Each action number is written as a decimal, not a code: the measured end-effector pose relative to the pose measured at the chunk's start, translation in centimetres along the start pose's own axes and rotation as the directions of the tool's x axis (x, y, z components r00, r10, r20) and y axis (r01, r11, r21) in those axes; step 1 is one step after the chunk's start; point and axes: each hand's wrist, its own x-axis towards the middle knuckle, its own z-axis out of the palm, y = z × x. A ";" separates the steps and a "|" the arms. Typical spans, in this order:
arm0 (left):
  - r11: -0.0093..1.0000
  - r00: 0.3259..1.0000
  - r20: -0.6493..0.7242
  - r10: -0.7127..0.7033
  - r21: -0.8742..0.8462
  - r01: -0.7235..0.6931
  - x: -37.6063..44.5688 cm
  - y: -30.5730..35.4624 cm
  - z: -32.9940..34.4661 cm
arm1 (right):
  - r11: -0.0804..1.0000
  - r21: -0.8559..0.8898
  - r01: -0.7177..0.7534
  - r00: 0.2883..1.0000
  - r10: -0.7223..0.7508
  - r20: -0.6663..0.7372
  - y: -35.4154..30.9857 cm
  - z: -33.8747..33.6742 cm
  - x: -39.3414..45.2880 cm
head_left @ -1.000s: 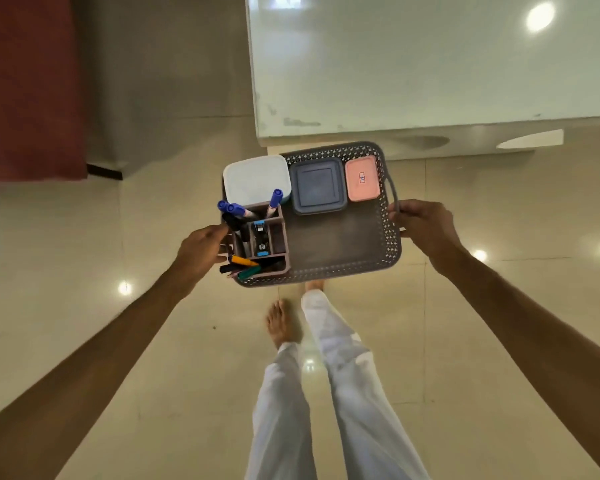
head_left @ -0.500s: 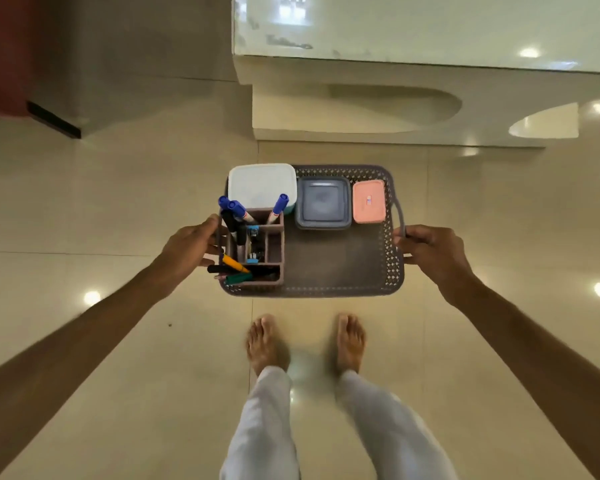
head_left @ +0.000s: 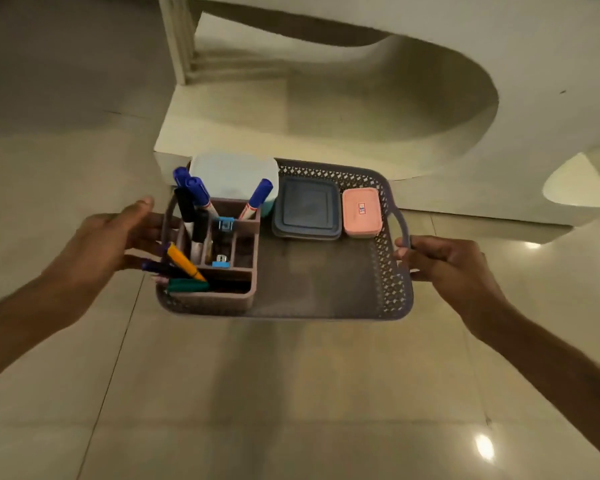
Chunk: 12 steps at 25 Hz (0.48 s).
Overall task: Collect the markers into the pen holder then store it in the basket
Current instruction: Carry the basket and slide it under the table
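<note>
Head view — basket (head_left: 326, 271) between hands, left (head_left: 104, 244), right (head_left: 454, 261) gripping handles.

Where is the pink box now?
In the head view, the pink box lies in the basket, at its far right corner, beside the grey lidded container.

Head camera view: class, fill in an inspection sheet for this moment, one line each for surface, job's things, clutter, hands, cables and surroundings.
Surface: glossy beige tiled floor; the basket seems held above it.
Job's things: brown compartmented plastic pen holder stands in the left end of the grey perforated plastic basket; blue-capped markers stand in it.
Clutter: white lidded box, dark blue square lidded container and small pink lidded box along the basket's far side.
Hands: left hand at the left handle, blurred; right hand grips the right handle.
Cables: nothing seen.
Surroundings: pale curved furniture base ahead.
</note>
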 end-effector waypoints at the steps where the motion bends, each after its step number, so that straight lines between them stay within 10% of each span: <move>1: 0.999 0.999 0.009 0.032 -0.036 -0.031 1.7 0.1 0.5 | 0.999 0.029 0.029 1.000 -0.029 -0.006 0.8 0.5 1.5; 12: 0.988 0.988 0.024 0.152 -0.031 -0.152 12.6 6.1 1.8 | 0.939 0.343 -0.009 0.987 0.064 -0.149 -2.4 3.9 14.9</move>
